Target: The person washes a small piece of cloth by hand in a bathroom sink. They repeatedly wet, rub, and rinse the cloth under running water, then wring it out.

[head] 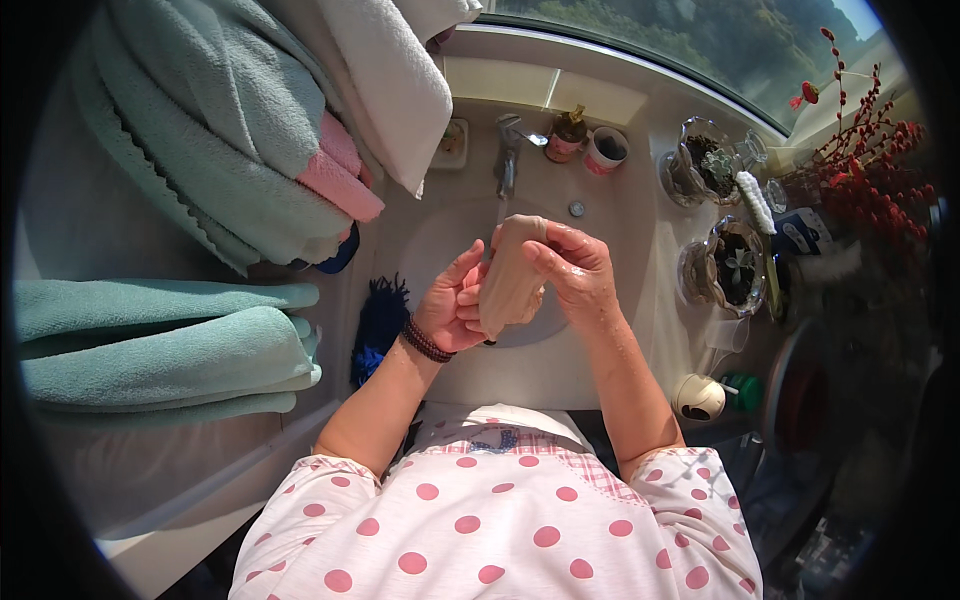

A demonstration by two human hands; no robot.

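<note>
A wet, thin beige piece of fabric (511, 274), perhaps a sock, hangs in front of me over the white washbasin (431, 225). My right hand (577, 262) pinches its upper right edge between thumb and fingers. Turned palm up, my left hand (454, 304) meets the fabric's left side with its thumb spread away. The left fingertips are partly behind the cloth, so their grip is hidden. Just beyond the fabric, a thin stream seems to fall from the chrome faucet (508, 161). Water drops shine on my right hand and forearm.
Light green towels (165, 349) and a pink cloth (341, 176) lie left. A dark blue fringed cloth (379, 322) rests by the basin's left edge. A bottle (566, 135) and cup (606, 150) stand behind. Potted succulents (739, 262) and a small white camera (697, 397) line the right.
</note>
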